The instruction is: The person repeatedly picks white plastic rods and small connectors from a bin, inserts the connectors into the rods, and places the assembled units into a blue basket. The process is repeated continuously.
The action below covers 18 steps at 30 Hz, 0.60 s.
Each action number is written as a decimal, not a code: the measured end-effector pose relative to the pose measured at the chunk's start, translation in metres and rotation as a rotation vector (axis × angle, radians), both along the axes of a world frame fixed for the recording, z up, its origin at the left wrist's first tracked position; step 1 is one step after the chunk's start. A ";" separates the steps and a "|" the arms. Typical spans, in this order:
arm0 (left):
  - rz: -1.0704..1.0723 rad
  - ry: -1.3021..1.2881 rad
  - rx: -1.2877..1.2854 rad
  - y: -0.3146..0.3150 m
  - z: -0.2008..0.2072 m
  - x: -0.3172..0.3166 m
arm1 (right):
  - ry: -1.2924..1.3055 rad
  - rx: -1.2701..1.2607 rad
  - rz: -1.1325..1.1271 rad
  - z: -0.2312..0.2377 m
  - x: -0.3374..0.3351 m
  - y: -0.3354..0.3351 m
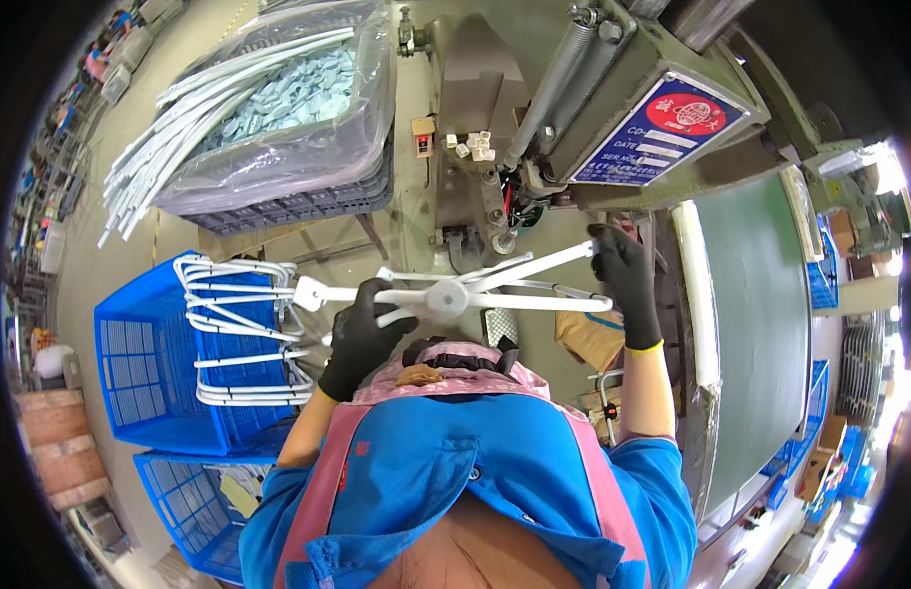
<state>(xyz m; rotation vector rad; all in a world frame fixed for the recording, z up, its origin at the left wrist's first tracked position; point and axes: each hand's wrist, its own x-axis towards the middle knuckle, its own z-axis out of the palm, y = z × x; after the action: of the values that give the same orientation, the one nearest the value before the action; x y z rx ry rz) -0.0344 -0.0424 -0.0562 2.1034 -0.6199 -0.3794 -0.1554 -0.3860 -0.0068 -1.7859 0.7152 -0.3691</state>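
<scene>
In front of my waist is a white metal tube frame (534, 300), its arms spreading from a round white hub. My left hand (362, 339), in a black glove with a yellow cuff, is closed round its left arms. My right hand (627, 280), gloved the same way, grips the tube ends on the right; its palm side is hidden. To the left of my left hand, several bent white tube frames (244, 294) hang over the side of a blue plastic basket (161, 373).
At the upper left, a plastic-lined crate (279, 167) holds small pale pieces and long white strips (181, 137). A heavy machine (661, 108) with a blue plate overhangs the upper right. A green conveyor belt (754, 324) runs down the right. A second blue basket (195, 506) stands lower left.
</scene>
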 end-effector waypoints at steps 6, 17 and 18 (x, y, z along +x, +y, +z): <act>0.297 0.009 0.025 0.037 -0.001 -0.040 | -0.056 0.034 0.238 -0.020 0.040 0.010; 0.407 -0.146 -0.062 0.037 -0.024 -0.066 | -0.224 -0.336 0.390 -0.041 0.072 0.014; 0.397 -0.177 -0.031 0.038 -0.021 -0.065 | -0.179 -0.327 0.409 -0.045 0.070 0.011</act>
<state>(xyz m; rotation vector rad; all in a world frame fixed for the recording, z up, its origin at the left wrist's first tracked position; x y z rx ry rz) -0.0992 -0.0045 -0.0771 2.1817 -0.2919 0.0399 -0.0851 -0.3754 -0.0514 -2.1188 0.1579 -0.3761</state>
